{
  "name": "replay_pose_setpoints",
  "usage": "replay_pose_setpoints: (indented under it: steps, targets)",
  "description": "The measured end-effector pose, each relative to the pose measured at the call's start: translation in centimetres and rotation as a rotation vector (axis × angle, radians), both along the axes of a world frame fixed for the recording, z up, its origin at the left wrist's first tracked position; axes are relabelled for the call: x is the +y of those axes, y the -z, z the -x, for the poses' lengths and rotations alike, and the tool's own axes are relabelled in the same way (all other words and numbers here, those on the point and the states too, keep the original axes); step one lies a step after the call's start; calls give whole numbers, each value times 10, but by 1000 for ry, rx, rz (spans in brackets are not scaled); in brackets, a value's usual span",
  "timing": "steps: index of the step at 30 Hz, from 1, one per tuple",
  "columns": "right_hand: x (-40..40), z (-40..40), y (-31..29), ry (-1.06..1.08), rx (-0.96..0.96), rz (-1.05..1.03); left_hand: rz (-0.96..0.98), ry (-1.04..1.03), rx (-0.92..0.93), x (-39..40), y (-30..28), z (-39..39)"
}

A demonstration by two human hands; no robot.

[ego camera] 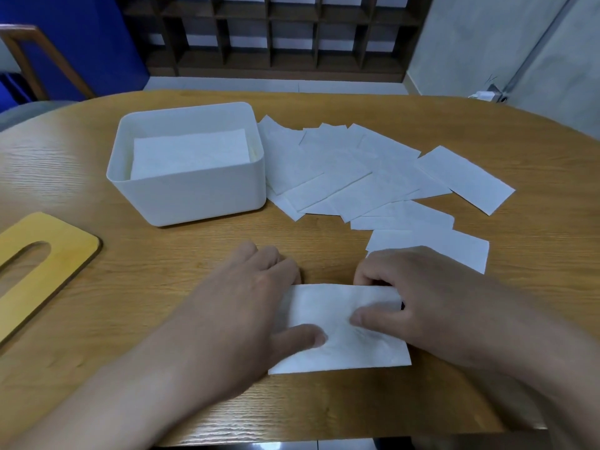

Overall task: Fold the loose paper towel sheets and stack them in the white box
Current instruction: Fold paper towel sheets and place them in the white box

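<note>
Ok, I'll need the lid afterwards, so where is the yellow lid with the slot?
In the head view the yellow lid lies flat on the wooden table at the far left edge, nearer the person than the white box and left of the left hand.

Dark wooden shelving (pixel 276 34) (open cubbies) stands behind the wooden table (pixel 487 287).
</note>
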State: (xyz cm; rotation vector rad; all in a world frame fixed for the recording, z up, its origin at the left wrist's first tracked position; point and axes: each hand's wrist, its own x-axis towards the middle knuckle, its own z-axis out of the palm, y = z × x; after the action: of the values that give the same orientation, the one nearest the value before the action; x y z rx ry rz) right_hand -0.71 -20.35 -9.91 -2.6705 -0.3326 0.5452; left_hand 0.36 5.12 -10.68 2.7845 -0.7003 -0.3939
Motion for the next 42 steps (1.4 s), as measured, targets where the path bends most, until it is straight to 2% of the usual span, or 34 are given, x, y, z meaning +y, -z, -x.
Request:
replay_pose_setpoints:
  steps: [2, 5, 7, 10, 12, 14, 17, 22, 27, 33, 42]
  targets:
    - [1, 0, -1, -31, 13, -14, 73, -7, 59, 1, 1, -1]
    - [3, -3, -2, -9, -16, -130, 358, -86, 106, 8, 5, -6]
    - [5, -6, -1, 91, -105, -317, 622, -160, 131, 10, 7, -14]
    - [16, -10, 5, 308, -238, -712, 1123, -296, 250, 6, 8, -24]
    - [32, -12, 11, 465, -240, -944, 1280, -320, 215, 2, 11, -28]
    - [45, -14, 18, 549, -221, -1060, 1292, -313, 125, -1, 19, -33]
    - [52, -17, 26, 558, -191, -1003, 1239, -349, 121, -4, 30, -35]
    - [52, -19, 30, 498, -186, -997, 1120, -450, -29, -2, 38, -34]
    - [55, -18, 35, 425, -182, -906, 1210, -448, 17, -2, 37, -36]
    - [51, -22, 36, 481, -198, -1030, 1350, -478, 117, -1, 32, -31]
    - [54, -20, 38, 413, -188, -959, 1323, -436, 143, -3, 26, -27]
